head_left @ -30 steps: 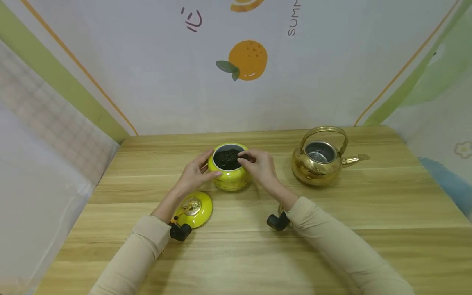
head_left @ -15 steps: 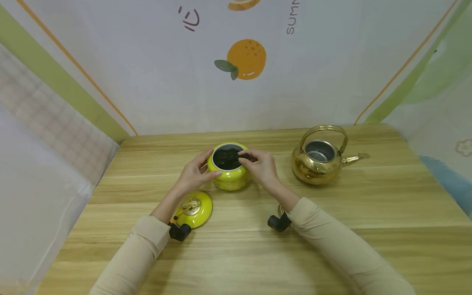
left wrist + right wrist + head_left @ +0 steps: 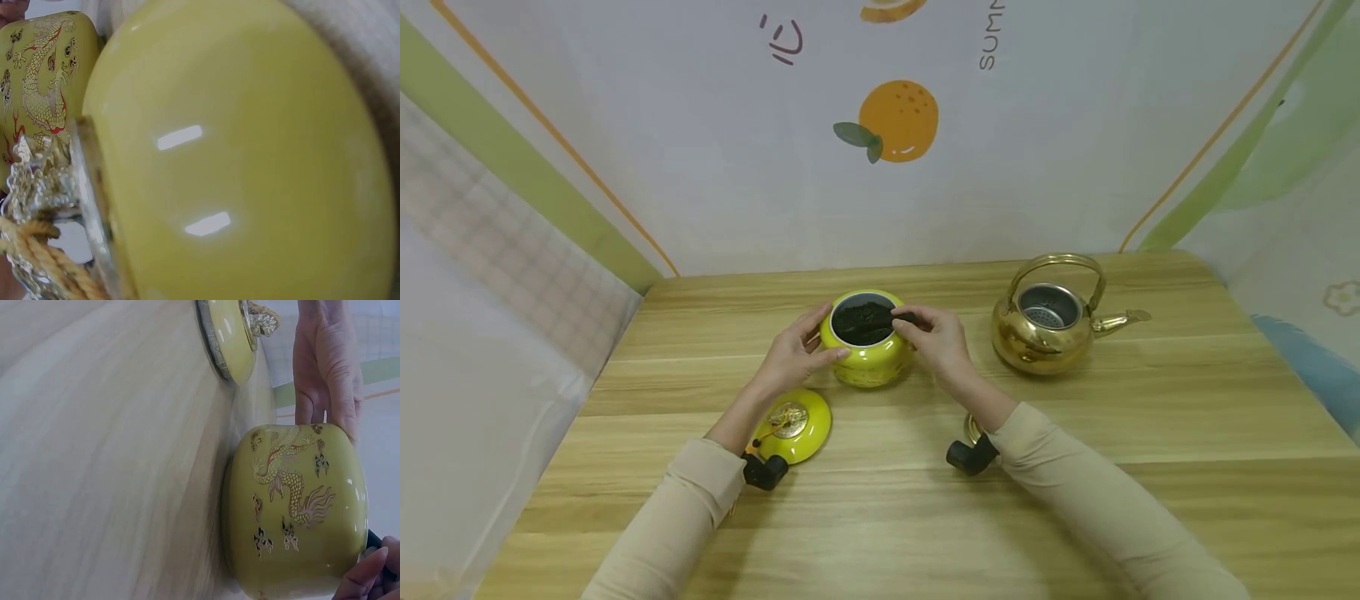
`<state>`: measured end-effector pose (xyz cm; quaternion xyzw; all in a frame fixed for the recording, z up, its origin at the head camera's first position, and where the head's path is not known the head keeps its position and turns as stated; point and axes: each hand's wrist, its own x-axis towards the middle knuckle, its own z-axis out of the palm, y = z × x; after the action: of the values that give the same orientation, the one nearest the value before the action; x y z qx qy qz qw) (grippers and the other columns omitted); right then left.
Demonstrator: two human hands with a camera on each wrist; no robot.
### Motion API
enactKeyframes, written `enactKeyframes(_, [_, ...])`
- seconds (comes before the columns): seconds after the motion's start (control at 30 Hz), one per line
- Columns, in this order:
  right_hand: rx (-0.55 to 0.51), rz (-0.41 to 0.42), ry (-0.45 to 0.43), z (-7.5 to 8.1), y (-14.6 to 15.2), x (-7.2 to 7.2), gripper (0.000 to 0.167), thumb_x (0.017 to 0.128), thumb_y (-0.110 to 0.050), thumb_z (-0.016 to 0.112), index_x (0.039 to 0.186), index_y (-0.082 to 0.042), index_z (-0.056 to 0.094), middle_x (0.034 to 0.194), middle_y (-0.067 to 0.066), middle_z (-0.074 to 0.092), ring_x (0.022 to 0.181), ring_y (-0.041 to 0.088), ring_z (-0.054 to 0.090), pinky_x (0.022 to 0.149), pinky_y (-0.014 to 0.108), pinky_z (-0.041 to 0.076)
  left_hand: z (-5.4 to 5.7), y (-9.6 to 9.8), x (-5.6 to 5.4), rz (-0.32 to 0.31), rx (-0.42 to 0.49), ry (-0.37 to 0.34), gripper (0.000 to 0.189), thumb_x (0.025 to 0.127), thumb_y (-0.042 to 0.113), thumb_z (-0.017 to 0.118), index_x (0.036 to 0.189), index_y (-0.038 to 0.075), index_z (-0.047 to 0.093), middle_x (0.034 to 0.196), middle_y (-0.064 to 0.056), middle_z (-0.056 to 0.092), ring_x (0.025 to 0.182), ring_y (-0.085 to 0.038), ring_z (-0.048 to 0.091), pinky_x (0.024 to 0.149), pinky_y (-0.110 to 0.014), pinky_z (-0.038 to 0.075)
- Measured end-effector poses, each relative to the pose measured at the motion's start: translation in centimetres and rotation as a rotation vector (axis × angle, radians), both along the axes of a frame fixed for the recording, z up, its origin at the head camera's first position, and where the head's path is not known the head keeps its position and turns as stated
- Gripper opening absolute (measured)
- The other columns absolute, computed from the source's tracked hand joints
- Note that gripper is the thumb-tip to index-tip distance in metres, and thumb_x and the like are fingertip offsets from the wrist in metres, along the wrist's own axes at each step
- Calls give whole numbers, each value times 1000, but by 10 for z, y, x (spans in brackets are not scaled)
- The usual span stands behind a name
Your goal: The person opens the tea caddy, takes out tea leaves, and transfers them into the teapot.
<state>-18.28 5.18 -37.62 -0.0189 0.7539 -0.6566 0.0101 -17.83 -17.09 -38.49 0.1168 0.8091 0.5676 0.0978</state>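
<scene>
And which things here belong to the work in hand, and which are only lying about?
Apparently in use:
yellow jar, held by the left hand
dark contents
dark item in the right fingers

Apparently lying about:
yellow lid
gold kettle

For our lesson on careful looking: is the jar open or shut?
Open: the yellow lid lies apart on the table, and dark contents show inside the jar.

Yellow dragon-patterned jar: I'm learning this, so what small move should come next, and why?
Probably lift the right hand clear of the jar: it pinches something dark at the opening, dark leaves lie inside, the left hand holds the jar, and the gold kettle stands open.
</scene>
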Motion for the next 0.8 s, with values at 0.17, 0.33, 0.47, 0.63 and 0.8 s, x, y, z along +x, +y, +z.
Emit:
enactKeyframes(0.17, [-67, -11, -13, 1, 5, 2, 23, 88, -5, 64, 109, 3, 67, 89, 8, 66, 67, 8, 53, 57, 18, 47, 0, 0, 0, 0, -5, -1, 78, 85, 9, 69, 148, 4, 23, 156, -13, 15, 141, -29, 23, 112, -35, 29])
enactKeyframes(0.33, [-103, -21, 20, 1, 13, 6, 21, 89, -2, 63, 108, 4, 67, 82, 2, 63, 67, 7, 53, 57, 17, 48, 0, -1, 0, -6, -20, 8, 78, 86, 10, 68, 149, 4, 22, 156, -13, 15, 142, -29, 22, 113, -36, 28])
enactKeyframes(0.47, [-161, -19, 38, 1, 18, 9, 22, 90, -1, 60, 110, 8, 64, 77, -4, 58, 68, 5, 52, 59, 16, 48, 0, -3, 0, -13, -31, 21, 79, 86, 11, 69, 148, 2, 21, 156, -15, 15, 142, -30, 22, 113, -37, 27])
enactKeyframes(0.63, [-205, -30, 59, 4, 25, 12, 24, 90, -1, 59, 112, 10, 62, 75, -5, 56, 68, 5, 51, 60, 15, 49, 0, -4, 0, -19, -52, 42, 81, 85, 14, 70, 148, 1, 21, 156, -15, 16, 142, -30, 20, 114, -39, 25])
enactKeyframes(0.8, [-212, -43, 87, 13, 34, 19, 24, 90, -2, 61, 111, 8, 62, 76, -6, 57, 65, 6, 52, 61, 16, 50, 4, -5, 2, 10, -68, 38, 83, 85, 19, 70, 149, 2, 19, 156, -15, 16, 143, -30, 18, 115, -40, 22])
